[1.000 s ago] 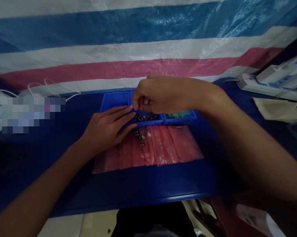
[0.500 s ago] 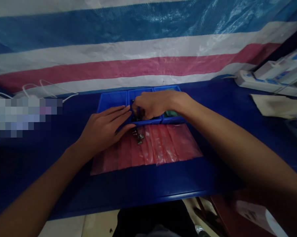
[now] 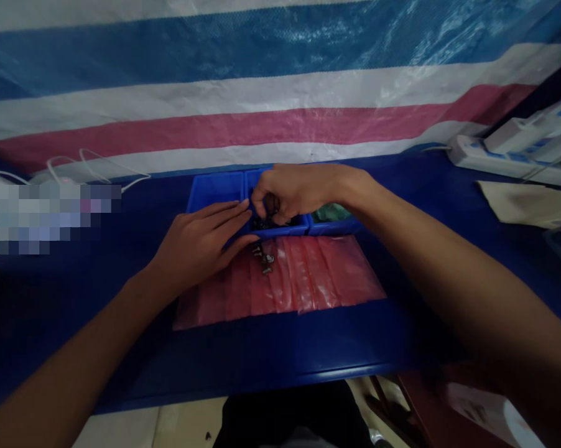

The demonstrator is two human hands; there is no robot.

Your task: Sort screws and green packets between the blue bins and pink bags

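Note:
My right hand (image 3: 292,193) reaches into the middle blue bin (image 3: 285,231), its fingers curled together over dark screws (image 3: 260,222); what lies between the fingertips is hidden. My left hand (image 3: 206,236) lies flat with fingers stretched out, its fingertips touching the near left side of that bin. Below the left hand are red plastic bags (image 3: 299,280), laid overlapping in a row. Several loose screws (image 3: 265,257) rest on the bags beside my left thumb.
The left blue bin (image 3: 217,186) adjoins the middle one. Green material (image 3: 331,213) lies in the right bin, partly behind my wrist. White power strips (image 3: 499,162) and a tan sheet (image 3: 518,202) lie at right. White cables (image 3: 94,168) run at left. A striped tarp (image 3: 262,93) hangs behind.
My right hand has lifted slightly within the middle bin, with its fingers drawn together. My left hand stays in place. The whole view has shifted a little.

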